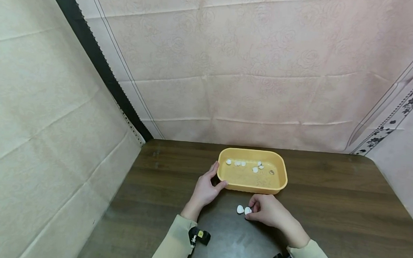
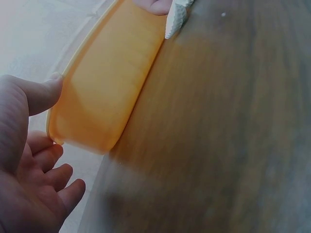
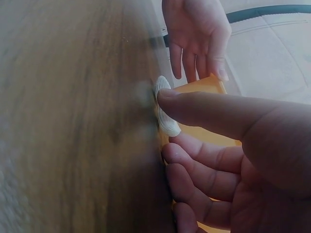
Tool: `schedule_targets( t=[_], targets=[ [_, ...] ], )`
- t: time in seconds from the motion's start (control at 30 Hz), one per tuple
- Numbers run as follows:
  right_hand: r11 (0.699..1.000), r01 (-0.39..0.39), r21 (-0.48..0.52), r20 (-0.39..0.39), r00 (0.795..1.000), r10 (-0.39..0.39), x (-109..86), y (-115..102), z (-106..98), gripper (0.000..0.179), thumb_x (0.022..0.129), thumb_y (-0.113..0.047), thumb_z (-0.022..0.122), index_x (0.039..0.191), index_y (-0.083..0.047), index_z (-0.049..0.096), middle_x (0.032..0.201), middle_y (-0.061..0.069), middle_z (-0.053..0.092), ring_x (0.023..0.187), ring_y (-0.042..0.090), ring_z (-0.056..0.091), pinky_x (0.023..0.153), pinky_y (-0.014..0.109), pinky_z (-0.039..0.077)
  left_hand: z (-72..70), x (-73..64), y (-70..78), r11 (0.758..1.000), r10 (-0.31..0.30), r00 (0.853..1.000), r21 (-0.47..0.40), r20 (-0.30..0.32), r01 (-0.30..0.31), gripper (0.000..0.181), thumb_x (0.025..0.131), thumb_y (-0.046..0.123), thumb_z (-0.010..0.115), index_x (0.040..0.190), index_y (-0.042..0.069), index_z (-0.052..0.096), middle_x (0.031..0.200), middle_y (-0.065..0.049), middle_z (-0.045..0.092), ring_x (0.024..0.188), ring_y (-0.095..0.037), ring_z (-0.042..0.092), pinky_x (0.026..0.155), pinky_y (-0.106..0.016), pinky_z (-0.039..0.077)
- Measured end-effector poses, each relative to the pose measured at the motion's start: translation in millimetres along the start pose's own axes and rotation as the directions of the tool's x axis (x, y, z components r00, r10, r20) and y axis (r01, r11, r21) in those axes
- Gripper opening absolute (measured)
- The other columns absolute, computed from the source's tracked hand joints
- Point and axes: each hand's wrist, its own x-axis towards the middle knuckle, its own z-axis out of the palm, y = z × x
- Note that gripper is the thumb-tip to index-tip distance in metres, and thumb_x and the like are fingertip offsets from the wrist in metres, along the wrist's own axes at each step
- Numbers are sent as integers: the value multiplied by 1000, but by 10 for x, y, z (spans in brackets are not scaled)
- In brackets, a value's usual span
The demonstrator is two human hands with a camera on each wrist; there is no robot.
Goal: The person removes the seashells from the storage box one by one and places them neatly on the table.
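A shallow yellow plastic tray [image 1: 249, 188] stands toward the back of the table with several small white seashells inside, one of them a white seashell [image 1: 255, 169] near its middle. My left hand [image 1: 205, 189] grips the tray's left end, thumb at the near rim and fingers along the side wall. In front of the tray my right hand [image 1: 268, 211] pinches a ridged white seashell [image 3: 167, 109], the thumb lying across it and the other fingers curled beneath. Beside that one, to its left, another white seashell [image 1: 240, 209] lies on the table.
The dark wooden table [image 1: 335, 213] reaches back to a pale patterned cloth [image 1: 244, 68] hanging behind it. More cloth hangs at the left and right. A small brownish piece [image 1: 271, 172] lies in the tray's right part.
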Motion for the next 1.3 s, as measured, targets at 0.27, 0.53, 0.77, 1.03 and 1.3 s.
schedule_targets(
  t=[0.27,0.53,0.77,1.03,1.3],
  targets=[
    [1000,6,13,9,1000,-6,-3,2,-8,34,78,-21,96,92,-10,68,71,-7,60,64,9,56,62,27,48,-7,-14,19,1000,-6,1000,13,-3,6,80,100,26,79,165,4,37,172,-5,35,158,-22,32,127,-44,30],
    [999,16,28,29,999,-17,-16,2,-34,34,78,-20,96,95,-9,68,74,-6,61,67,9,57,64,27,49,-6,-19,15,1000,-3,1000,17,-6,3,79,100,26,78,165,3,37,172,-8,35,158,-23,32,127,-45,30],
    [999,18,39,46,999,-20,-28,14,-66,35,79,-19,96,98,-8,69,76,-6,62,68,9,57,64,27,49,-4,-15,23,1000,7,1000,20,-2,-7,79,100,26,78,165,3,37,172,-10,35,158,-22,32,127,-45,30],
    [997,16,78,80,997,-23,-39,8,-109,33,81,-16,95,101,-7,70,79,-3,63,71,13,58,64,27,49,-2,-13,21,1000,1,1000,19,-2,-1,79,100,25,78,165,3,37,171,-11,35,158,-25,33,126,-47,31],
    [996,50,76,83,995,-56,-80,-1,-197,34,81,-16,94,105,-6,72,83,-4,66,77,11,62,69,27,52,-1,-14,25,1000,-19,1000,20,2,19,79,101,27,78,165,5,37,172,-5,34,158,-22,32,127,-45,30]
  ],
)
